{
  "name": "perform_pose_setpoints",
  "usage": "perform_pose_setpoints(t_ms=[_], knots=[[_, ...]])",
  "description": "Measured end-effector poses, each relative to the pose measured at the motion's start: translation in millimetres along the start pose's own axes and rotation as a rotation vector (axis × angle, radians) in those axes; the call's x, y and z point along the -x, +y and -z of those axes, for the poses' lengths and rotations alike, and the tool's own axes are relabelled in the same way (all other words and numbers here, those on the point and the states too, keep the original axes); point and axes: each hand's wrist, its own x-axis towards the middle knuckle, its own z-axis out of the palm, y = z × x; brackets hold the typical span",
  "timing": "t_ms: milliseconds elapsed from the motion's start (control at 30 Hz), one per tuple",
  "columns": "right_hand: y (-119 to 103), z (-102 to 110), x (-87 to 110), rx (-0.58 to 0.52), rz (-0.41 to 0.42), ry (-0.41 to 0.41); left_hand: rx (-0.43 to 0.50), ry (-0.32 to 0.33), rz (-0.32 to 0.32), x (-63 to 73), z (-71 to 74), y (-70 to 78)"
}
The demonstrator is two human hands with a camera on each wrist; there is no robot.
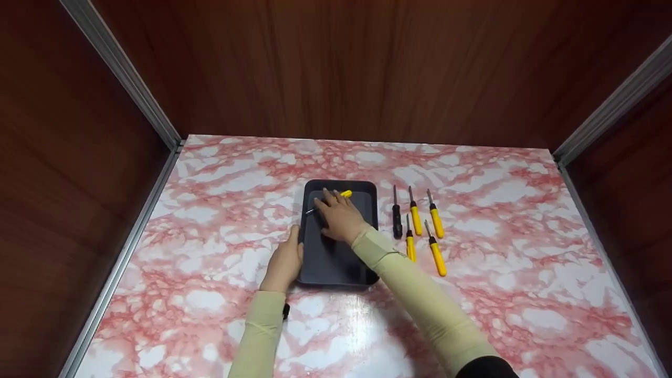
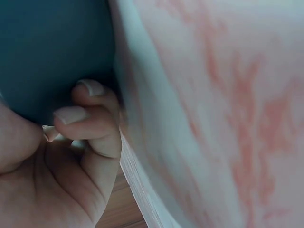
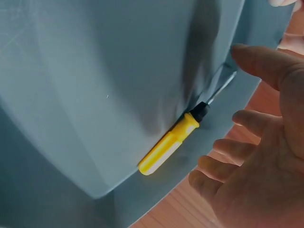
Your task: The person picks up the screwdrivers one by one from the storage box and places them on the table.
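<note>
A dark rectangular tray (image 1: 336,268) sits mid-table with a yellow-handled screwdriver (image 3: 168,147) inside, lying by its far wall. My right hand (image 1: 340,218) is spread above the screwdriver, hiding part of it in the head view. In the right wrist view, the fingers are apart from the yellow handle, and the thumb is near the shaft's tip. At the tray's left side, my left hand (image 1: 283,262) holds the edge. The left wrist view shows its curled fingers (image 2: 90,126) against the tray's outer wall.
Right of the tray lie a black-handled screwdriver (image 1: 397,223) and several yellow-handled screwdrivers (image 1: 436,223), shafts pointing away from me. The table (image 1: 220,262) has a red-and-white marbled top. Brown wood-grain panels (image 1: 336,68) with metal edging enclose its back and sides.
</note>
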Motion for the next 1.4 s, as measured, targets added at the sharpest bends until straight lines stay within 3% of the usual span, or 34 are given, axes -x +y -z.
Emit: perform_pose_setpoints(t_ms=[400, 567, 967, 1167, 1400], knots=[[2.3, -5.6, -0.8, -0.012, 0.005, 0.007, -0.008, 0.030, -0.024, 0.6, -1.1, -0.7], [4.5, -8.1, -0.9, -0.016, -0.016, -0.027, 0.000, 0.038, -0.028, 1.4, -2.1, -1.5], [6.1, -10.6, -2.7, 0.010, -0.041, -0.029, 0.003, 0.001, 0.010, -0.2, -0.3, -0.4], [4.5, -13.6, -2.9, 0.098, -0.039, 0.067, 0.004, -0.016, 0.025, -1.2, 0.0, -0.2], [7.3, -20.6, 1.0, 0.143, 0.007, 0.288, 0.006, -0.016, 0.027, -1.3, -0.8, 0.0]])
